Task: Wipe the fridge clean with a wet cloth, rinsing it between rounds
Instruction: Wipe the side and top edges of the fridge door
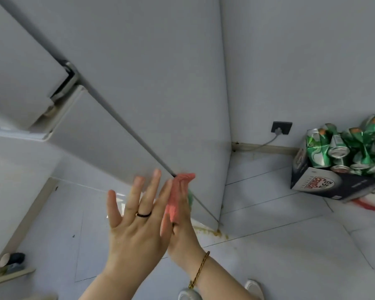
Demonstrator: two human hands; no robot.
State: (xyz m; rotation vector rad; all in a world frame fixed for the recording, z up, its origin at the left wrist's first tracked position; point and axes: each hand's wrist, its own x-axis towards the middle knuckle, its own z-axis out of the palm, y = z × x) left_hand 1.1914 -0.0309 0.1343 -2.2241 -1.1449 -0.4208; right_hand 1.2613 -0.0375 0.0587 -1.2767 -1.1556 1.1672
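Both hands are up in front of the tall pale grey metal fridge (139,83), low near its bottom front corner. Your left hand (136,224) has its back to the camera, fingers straight and fanned out, gripping nothing; there's a dark band ring (143,214) on one finger. Its thumb side sits against the wet-looking pink cloth (180,191). Your right hand (182,234) is right behind it, mostly hidden. It stands edge-on with fingers extended and the cloth draped flat along them, not bunched in a fist. I can't tell where that thumb sits. The cloth's top end touches the dark seam that runs down the fridge's edge, and a bit of green shows at its far side. A gold chain bracelet (201,265) is on your right wrist. Both forearms rise from the bottom of the view, and the wrists cross closely. Off to the right, well apart, a dark cardboard box (333,182) of crushed green cans (325,148) sits on the pale tiled floor (290,245), with a black wall socket (281,127) behind it.
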